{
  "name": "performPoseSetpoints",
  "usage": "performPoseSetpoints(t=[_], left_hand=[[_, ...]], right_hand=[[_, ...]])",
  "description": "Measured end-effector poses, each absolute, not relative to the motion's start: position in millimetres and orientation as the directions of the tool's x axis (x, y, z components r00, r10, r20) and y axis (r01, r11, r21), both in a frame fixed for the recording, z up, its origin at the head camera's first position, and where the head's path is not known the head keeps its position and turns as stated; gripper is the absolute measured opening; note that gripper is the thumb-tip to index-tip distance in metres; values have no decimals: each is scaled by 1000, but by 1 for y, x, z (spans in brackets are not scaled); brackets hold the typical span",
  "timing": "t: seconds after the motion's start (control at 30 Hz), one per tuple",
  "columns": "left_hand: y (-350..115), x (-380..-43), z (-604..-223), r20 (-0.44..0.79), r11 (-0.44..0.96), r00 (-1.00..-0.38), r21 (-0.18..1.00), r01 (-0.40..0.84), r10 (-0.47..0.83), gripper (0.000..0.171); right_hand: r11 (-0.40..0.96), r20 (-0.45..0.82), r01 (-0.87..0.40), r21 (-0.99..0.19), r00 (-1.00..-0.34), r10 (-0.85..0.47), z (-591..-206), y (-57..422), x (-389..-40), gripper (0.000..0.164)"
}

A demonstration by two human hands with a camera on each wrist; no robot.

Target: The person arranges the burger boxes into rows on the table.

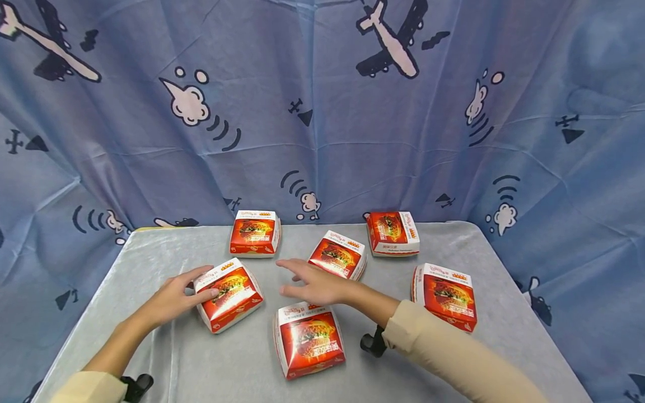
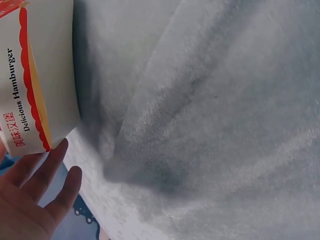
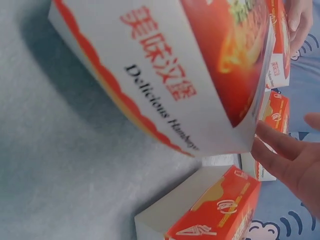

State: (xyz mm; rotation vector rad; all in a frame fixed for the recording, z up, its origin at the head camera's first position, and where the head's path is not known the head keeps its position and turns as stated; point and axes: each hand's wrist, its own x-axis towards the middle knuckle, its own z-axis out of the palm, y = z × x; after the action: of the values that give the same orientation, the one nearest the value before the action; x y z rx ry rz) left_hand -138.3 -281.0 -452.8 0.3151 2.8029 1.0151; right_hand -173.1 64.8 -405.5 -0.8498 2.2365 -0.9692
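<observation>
On the left of the table, my left hand (image 1: 173, 296) grips a red and white hamburger box (image 1: 229, 294), thumb on its lid and fingers along its far left side. In the left wrist view, fingertips of that hand (image 2: 37, 192) touch the lower edge of the box (image 2: 45, 80). My right hand (image 1: 319, 282) reaches left over the middle with fingers spread, holding nothing. It partly covers one hamburger box (image 1: 340, 254) behind it; another box (image 1: 309, 338) lies just in front. The right wrist view has the hand (image 3: 295, 165) beside a box printed "Delicious Hamburger" (image 3: 150, 75).
More hamburger boxes stand at the back left (image 1: 254, 232), back right (image 1: 393, 232) and right (image 1: 445, 296). A grey cloth covers the table (image 1: 383, 380). Behind it hangs a blue curtain (image 1: 322, 112) with airplane prints.
</observation>
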Motion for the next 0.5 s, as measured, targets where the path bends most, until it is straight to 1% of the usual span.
performPoseSetpoints(t=[0.3, 0.5], left_hand=[[-274, -139, -451, -53, 753, -969, 640, 152, 240, 66], [-269, -139, -451, -38, 799, -974, 578, 162, 225, 68]], right_hand=[[536, -268, -327, -778, -599, -755, -405, 55, -171, 60], [559, -297, -377, -739, -562, -772, -407, 49, -168, 57]])
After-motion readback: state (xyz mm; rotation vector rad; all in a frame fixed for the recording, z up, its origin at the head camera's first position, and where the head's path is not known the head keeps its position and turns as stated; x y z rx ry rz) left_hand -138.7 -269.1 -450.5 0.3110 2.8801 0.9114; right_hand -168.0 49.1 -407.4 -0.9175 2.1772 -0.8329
